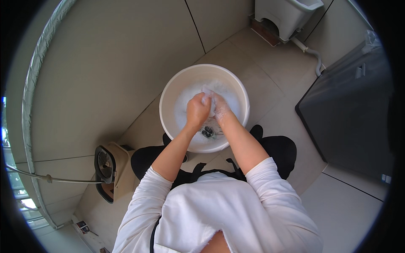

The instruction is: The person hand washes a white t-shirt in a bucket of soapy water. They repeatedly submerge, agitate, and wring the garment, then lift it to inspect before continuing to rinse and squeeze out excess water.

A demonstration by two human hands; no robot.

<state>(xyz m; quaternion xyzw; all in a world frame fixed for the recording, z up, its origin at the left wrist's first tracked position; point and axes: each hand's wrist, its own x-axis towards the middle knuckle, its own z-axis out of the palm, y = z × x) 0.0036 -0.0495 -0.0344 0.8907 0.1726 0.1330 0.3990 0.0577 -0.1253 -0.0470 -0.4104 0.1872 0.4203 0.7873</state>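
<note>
A round white plastic basin [167, 83] stands on the floor between my knees, holding sudsy water [190, 90]. Over its middle, both my hands come together on a wet white cloth [207, 91]. My left hand [198, 109] is curled in a fist around one part of it. Foam clings to my right hand [220, 106], which grips the cloth from the other side, its fingers partly hidden. In the water nearer to me lies a piece of fabric with a dark printed mark [207, 131]; most of it is under the suds.
To the left stands a beige bin [121, 172] with a dark-rimmed lid, a thin metal rod or hose [72, 181] reaching to it. A dark grey appliance [345, 110] is at the right. A white tub-like fixture [281, 15] with a grey drain hose [316, 58] sits at the far wall.
</note>
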